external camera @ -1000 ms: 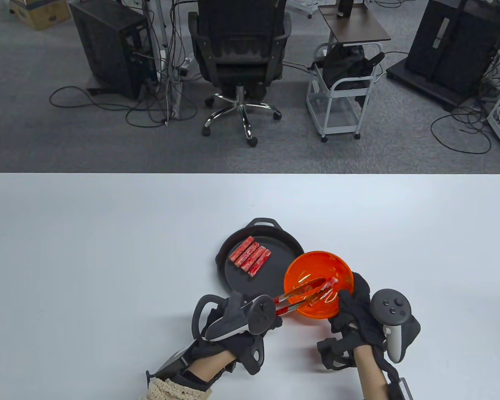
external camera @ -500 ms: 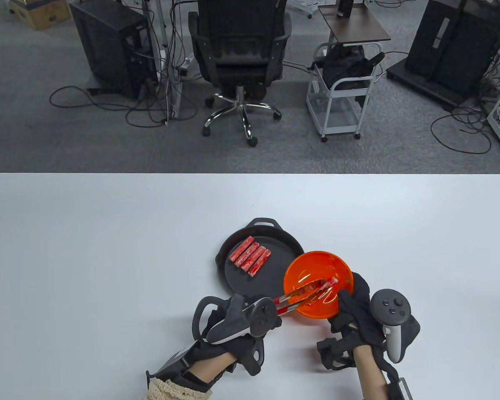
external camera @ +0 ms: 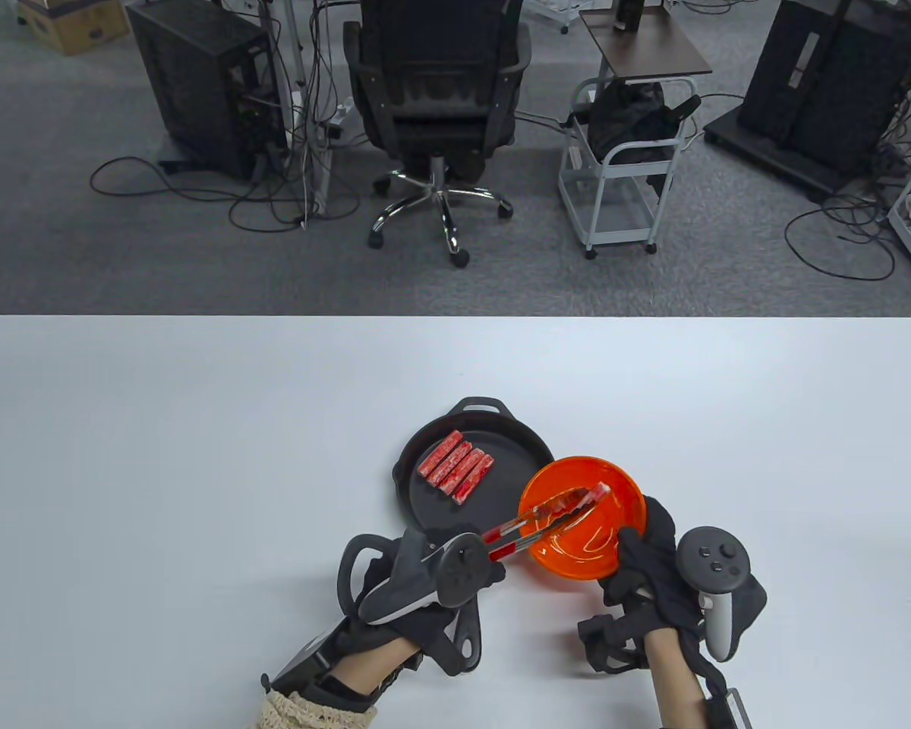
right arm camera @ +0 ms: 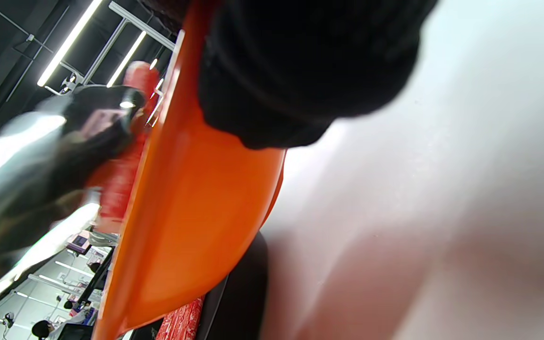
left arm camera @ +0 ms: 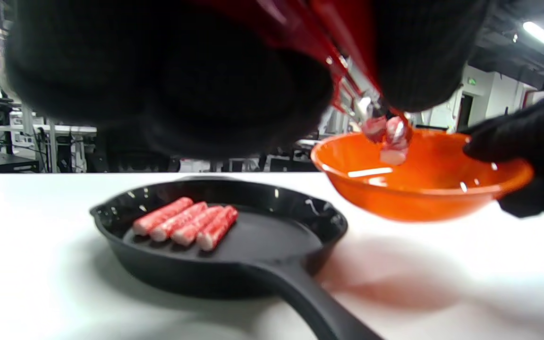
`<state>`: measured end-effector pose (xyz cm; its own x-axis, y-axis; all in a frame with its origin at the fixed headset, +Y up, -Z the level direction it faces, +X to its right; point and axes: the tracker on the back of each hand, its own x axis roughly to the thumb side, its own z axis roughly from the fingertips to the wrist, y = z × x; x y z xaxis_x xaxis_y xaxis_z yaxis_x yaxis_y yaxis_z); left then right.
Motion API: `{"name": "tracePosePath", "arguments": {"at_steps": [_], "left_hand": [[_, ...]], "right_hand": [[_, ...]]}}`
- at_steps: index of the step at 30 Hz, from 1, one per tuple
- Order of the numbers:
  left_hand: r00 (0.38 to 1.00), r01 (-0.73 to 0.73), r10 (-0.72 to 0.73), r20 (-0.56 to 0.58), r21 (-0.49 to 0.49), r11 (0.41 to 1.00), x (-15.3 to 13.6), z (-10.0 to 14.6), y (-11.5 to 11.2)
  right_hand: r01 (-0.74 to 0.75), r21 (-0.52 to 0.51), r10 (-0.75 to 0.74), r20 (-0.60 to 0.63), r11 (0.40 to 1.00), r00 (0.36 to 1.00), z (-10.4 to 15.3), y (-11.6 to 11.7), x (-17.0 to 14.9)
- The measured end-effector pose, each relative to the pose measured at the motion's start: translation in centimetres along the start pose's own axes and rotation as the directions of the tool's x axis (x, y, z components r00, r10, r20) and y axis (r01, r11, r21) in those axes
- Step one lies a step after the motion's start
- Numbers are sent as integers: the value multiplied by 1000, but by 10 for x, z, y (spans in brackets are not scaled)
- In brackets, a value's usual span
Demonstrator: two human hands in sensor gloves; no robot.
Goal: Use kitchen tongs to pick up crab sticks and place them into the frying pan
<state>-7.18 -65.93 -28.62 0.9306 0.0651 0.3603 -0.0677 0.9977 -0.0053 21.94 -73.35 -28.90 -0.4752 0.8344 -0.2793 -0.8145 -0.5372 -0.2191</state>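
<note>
My left hand (external camera: 480, 568) grips red kitchen tongs (external camera: 528, 525) whose tips pinch a crab stick (external camera: 577, 497) just above the orange bowl (external camera: 577, 550). In the left wrist view the crab stick (left arm camera: 391, 140) hangs from the tongs (left arm camera: 347, 71) over the bowl (left arm camera: 418, 184). My right hand (external camera: 638, 550) holds the bowl's near right rim and keeps it raised and tilted; the right wrist view shows its fingers (right arm camera: 300, 71) over the bowl's rim (right arm camera: 191, 198). The black frying pan (external camera: 425, 509) lies left of the bowl with several crab sticks (external camera: 456, 476) side by side in it.
The pan's long handle (left arm camera: 319, 311) points toward my left hand. The bowl overlaps the pan's right edge in the table view. The white table (external camera: 159, 471) stretches wide to the left and right. An office chair (external camera: 436, 114) and a cart (external camera: 626, 167) stand beyond its far edge.
The tongs have lifted the crab stick up and toward the bowl's far side. My left hand has shifted a little to the left. The right hand still holds the bowl.
</note>
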Motion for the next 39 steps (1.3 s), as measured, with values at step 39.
{"name": "tracePosePath", "arguments": {"at_steps": [39], "left_hand": [[965,1,-45,-258,-169,986,-67,-26,-42]], "right_hand": [[-4,9,4,-4,1000,1000,0,2,-1]]}}
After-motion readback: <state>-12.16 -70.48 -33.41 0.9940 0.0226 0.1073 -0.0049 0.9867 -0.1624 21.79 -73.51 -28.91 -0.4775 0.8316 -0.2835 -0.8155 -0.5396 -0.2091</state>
